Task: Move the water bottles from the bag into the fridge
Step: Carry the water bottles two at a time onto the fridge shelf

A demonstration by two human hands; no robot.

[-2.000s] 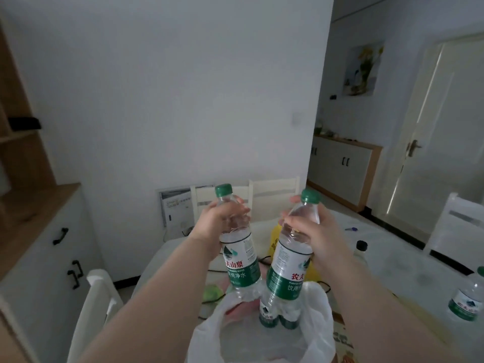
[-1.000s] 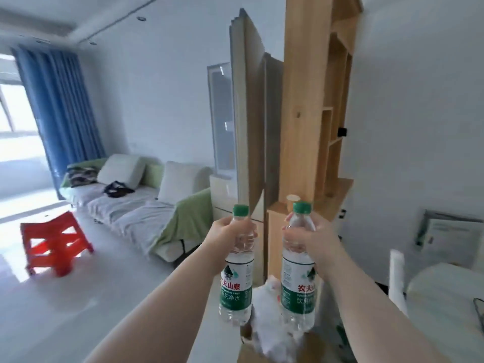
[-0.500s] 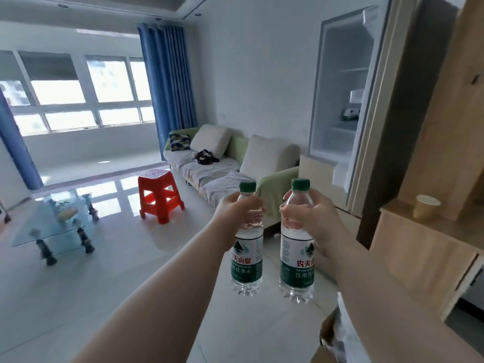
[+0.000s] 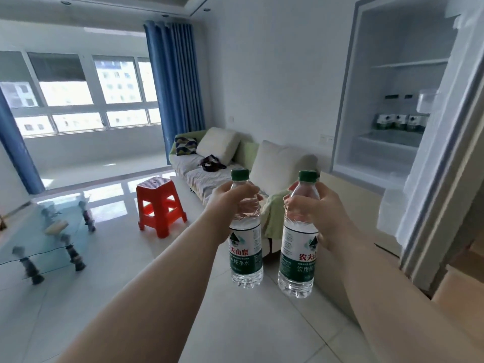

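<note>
Left hand point(image 4: 225, 205): grips upright water bottle point(image 4: 246, 254) near its shoulder. Right hand point(image 4: 324, 216): grips second bottle point(image 4: 297, 260), just beside the first. Open fridge point(image 4: 364, 87): beyond right hand, three bottles point(image 4: 399, 122) shelved inside.

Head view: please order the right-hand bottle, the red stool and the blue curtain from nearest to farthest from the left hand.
1. Right-hand bottle, just right of the left hand.
2. Red stool, farther ahead, left.
3. Blue curtain, far back, left.
</note>
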